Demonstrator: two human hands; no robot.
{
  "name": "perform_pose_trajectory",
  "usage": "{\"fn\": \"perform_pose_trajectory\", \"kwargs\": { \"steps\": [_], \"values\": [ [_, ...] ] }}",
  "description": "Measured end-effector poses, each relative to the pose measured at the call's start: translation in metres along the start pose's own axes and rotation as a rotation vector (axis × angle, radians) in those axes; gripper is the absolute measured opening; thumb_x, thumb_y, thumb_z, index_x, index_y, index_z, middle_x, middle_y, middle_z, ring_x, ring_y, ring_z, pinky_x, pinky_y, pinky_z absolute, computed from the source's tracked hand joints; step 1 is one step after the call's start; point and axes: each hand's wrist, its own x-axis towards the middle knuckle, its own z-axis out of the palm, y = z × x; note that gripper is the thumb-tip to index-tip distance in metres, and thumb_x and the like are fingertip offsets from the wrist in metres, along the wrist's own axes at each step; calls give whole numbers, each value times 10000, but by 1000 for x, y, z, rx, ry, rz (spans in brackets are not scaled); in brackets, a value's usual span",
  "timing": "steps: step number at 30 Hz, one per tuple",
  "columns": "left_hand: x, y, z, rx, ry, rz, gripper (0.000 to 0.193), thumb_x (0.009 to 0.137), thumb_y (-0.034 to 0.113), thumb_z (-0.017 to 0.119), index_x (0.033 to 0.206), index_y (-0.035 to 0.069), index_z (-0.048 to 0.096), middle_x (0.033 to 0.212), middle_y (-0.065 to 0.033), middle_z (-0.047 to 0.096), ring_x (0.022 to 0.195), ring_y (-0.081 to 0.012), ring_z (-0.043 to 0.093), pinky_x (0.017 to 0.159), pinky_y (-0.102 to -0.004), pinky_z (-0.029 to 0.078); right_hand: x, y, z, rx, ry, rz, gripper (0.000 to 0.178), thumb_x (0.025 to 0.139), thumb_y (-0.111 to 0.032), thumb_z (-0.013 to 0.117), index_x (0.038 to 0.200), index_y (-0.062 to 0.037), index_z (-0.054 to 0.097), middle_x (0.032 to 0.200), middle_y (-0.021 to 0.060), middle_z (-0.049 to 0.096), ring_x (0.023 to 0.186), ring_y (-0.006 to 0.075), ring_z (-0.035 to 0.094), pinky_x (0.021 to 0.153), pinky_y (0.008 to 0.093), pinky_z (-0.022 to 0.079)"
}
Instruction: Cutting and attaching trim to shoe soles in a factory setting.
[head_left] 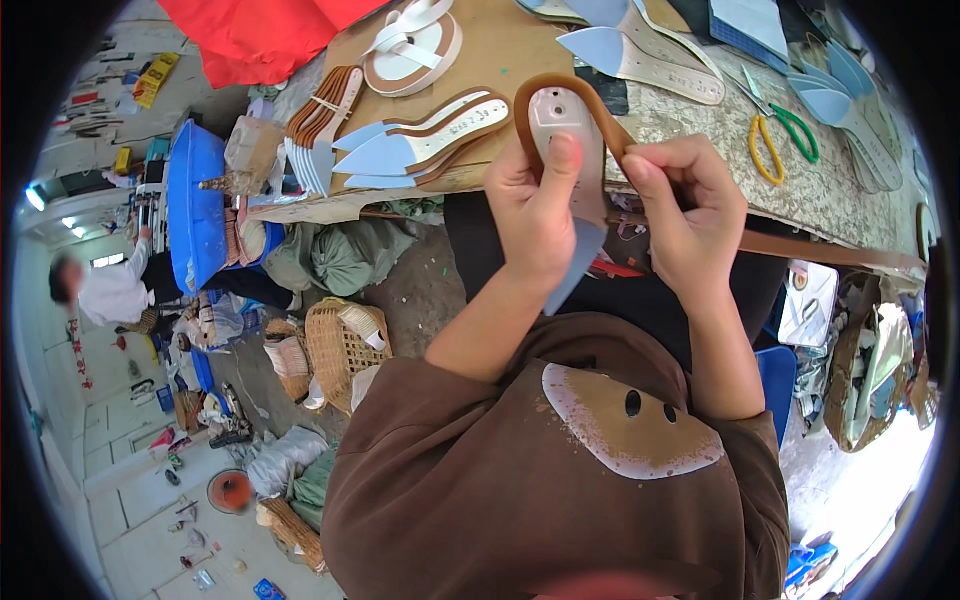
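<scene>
My left hand [540, 205] holds a shoe insole [558, 118] above the table's near edge, its thumb pressed on the pale upper face. The heel end points away from me, and the light blue toe end [577, 265] hangs below my left hand. A brown strip [598, 108] curves round the heel's rim. On its right side my right hand [695, 205] pinches the strip between thumb and fingers. Another brown band [830, 250] runs along the table edge to the right; whether it joins the pinched strip is hidden.
Insoles with blue toes [430, 140], a bundled stack [325, 120] and a white tape roll [412, 62] lie at left on the table. Scissors [775, 130] and more insoles [845, 110] lie right. A blue tub [195, 205] stands left; a person [115, 290] is farther off.
</scene>
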Motion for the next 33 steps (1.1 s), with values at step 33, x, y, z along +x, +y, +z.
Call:
{"fn": "perform_pose_trajectory", "kwargs": {
  "steps": [33],
  "values": [
    [0,-38,4,293,-565,55,119,898,2,619,996,-61,640,1004,-149,677,931,-203,640,835,-311,511,-10,40,-105,-48,-393,268,251,978,-237,587,1055,-14,673,855,-10,599,663,72,540,565,248,445]
  ]
}}
